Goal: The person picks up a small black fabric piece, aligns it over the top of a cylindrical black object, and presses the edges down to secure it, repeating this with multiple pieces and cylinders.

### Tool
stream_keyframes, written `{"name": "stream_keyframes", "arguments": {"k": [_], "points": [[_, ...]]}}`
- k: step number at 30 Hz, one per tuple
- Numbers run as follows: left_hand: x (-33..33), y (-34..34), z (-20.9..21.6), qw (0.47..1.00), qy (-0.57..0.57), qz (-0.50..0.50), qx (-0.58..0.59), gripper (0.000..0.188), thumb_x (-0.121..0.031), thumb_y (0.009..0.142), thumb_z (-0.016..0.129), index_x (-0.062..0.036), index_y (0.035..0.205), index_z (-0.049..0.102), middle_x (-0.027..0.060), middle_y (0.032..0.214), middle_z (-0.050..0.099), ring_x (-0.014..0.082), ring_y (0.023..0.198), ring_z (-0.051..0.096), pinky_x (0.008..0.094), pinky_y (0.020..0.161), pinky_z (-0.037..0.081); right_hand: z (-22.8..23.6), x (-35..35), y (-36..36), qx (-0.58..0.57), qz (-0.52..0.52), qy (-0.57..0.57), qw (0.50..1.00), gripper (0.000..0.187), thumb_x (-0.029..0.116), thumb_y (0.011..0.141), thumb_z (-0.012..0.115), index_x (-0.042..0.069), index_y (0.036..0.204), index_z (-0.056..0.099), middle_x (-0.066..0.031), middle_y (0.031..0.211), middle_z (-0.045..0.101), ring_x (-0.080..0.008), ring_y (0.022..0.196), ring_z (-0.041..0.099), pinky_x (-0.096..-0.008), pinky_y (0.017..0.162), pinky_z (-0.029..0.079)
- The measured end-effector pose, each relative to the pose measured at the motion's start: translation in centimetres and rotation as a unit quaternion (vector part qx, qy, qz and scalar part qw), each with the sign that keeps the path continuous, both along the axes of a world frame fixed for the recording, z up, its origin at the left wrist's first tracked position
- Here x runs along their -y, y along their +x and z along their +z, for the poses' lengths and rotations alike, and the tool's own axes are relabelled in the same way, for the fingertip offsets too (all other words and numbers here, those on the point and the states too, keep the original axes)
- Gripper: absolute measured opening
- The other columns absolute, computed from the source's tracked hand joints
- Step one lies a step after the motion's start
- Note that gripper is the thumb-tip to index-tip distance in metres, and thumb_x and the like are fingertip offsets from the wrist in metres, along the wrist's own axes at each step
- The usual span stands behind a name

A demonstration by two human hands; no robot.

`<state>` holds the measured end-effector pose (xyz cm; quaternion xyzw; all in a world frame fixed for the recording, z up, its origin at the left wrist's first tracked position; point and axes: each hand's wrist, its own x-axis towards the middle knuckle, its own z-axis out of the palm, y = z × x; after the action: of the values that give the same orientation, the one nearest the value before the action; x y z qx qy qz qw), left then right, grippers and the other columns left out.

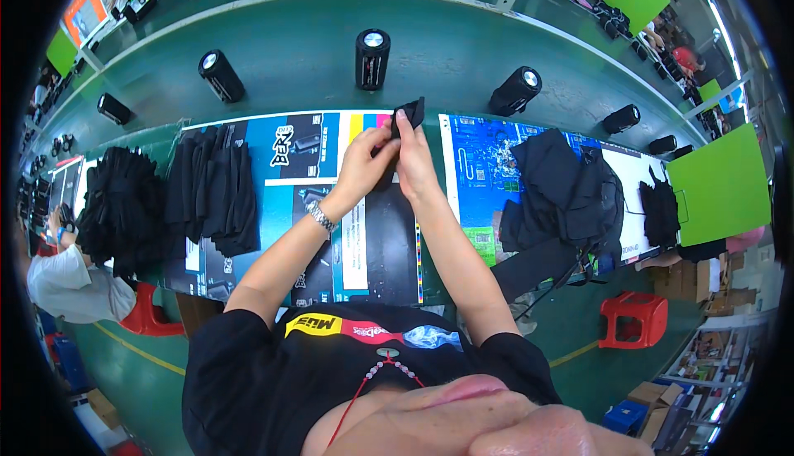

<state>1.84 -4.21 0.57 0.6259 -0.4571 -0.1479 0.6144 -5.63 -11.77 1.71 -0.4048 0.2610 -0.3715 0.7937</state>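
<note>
Black shirt (248, 365) nearest me; beyond, left hand (362, 160) and right hand (416, 165) meet, gripping a black cloth piece (416, 111) between an orderly stack (215, 191), I'd judge done, and a loose heap (566, 179), seemingly yet to do.

Left hand (364, 160) and right hand (414, 160) pinch black cloth (418, 110); black cylinders (372, 65) stand beyond.

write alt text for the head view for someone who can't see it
A person's left hand and right hand hold a piece of black fabric near the far edge of colourful printed sheets. Black fabric piles lie on both sides, and a row of black cylinders sits beyond on a green surface.
</note>
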Motion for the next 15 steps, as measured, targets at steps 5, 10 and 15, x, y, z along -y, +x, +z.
{"name": "stream_keyframes", "arguments": {"k": [5, 10, 15], "points": [[-0.4, 3.3, 3.0, 0.938, -0.090, -0.040, -0.331, 0.023, -0.022, 0.097, 0.053, -0.0005, 0.092, 0.060, 0.0041, 0.083, 0.064, 0.0059, 0.069, 0.057, 0.0211, 0.062, 0.046, 2.1, 0.6, -1.9, -0.040, -0.001, -0.021, 0.999, 0.020, 0.022, 0.091, 0.063, 0.002, 0.087, 0.063, -0.0068, 0.079, 0.065, -0.0153, 0.070, 0.061, -0.0280, 0.067, 0.048], [-0.4, 4.2, 6.1, 0.900, -0.069, -0.138, -0.407, 0.025, -0.022, 0.097, 0.053, 0.0002, 0.105, 0.060, 0.0083, 0.095, 0.067, 0.0103, 0.085, 0.064, 0.0217, 0.077, 0.050, 2.7, 3.2, -5.0, 0.057, -0.046, -0.003, 0.997, 0.012, 0.012, 0.087, 0.065, 0.005, 0.079, 0.060, -0.0071, 0.076, 0.062, -0.0133, 0.068, 0.059, -0.0192, 0.043, 0.032], [0.7, 2.3, 5.5, 0.970, -0.062, -0.119, -0.204, 0.026, -0.020, 0.094, 0.058, 0.0032, 0.101, 0.066, 0.0062, 0.111, 0.062, 0.0157, 0.101, 0.057, 0.0270, 0.094, 0.041, 4.2, 2.2, -3.8, 0.008, 0.072, 0.054, 0.996, 0.011, 0.019, 0.093, 0.060, 0.007, 0.093, 0.061, -0.0003, 0.082, 0.063, -0.0040, 0.054, 0.049, -0.0188, 0.038, 0.027]]}}
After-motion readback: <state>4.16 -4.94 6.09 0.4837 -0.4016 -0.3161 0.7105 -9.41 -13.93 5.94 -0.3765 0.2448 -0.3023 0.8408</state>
